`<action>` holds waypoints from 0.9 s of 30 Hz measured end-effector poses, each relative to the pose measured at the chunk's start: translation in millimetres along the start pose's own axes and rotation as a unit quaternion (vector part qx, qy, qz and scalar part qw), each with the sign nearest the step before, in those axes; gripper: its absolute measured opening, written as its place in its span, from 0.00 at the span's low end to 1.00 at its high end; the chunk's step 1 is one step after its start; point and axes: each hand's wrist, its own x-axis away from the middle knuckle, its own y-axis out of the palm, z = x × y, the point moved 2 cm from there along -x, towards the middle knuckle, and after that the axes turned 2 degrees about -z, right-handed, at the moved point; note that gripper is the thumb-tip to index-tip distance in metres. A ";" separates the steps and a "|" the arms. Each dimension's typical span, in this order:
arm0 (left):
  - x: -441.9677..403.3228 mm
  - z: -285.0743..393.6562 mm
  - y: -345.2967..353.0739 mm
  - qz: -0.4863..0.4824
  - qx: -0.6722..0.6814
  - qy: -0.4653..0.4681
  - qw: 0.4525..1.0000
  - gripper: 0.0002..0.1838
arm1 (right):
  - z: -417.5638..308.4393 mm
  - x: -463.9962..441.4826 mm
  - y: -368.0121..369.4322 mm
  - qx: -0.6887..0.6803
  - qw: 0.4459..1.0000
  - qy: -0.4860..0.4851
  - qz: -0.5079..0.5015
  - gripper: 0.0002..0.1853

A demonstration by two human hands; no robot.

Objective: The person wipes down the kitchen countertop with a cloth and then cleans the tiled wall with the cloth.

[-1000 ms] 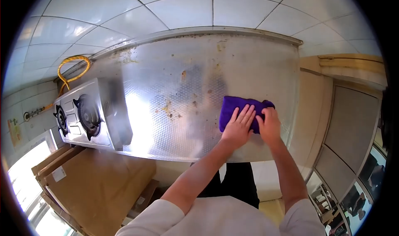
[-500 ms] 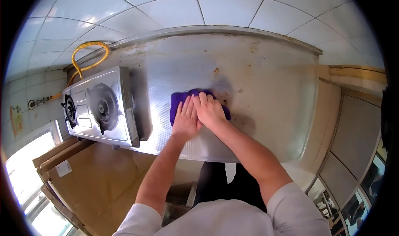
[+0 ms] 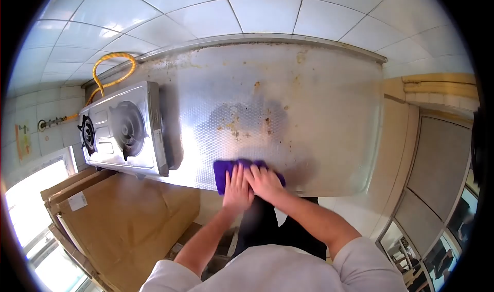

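A folded purple cloth (image 3: 221,176) lies at the front edge of the metal countertop (image 3: 334,112). My left hand (image 3: 238,190) rests flat on the cloth, fingers stretched out and pointing away from me. Beside it, my right hand (image 3: 264,183) presses on the cloth's right part with bent fingers, its thumb side against the left hand. Brown and yellow stains (image 3: 235,126) mark the textured middle of the countertop behind the cloth.
A two-burner gas stove (image 3: 121,130) stands on the countertop's left end, with a yellow hose (image 3: 135,66) behind it. Below the stove is a large cardboard box (image 3: 123,215). White tiles (image 3: 265,14) line the back wall; a cabinet door (image 3: 440,161) is at the right.
Both hands and the cloth have moved left from the countertop's right part, then towards me to the front edge. The stained middle, partly covered half a second ago, shows again.
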 end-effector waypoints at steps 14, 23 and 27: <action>-198.1 -96.7 -109.6 0.075 -0.061 -0.068 0.993 0.41 | 77.2 -235.3 -13.1 0.019 0.992 0.097 0.082 0.10; -142.5 -69.2 -76.1 0.087 -0.047 -0.032 0.995 0.43 | 58.5 -163.4 -5.3 0.019 0.996 0.065 0.059 0.16; -31.0 -24.6 -27.8 -0.043 -0.020 -0.014 0.999 0.46 | 14.4 -43.0 -4.2 0.000 1.000 0.005 -0.008 0.18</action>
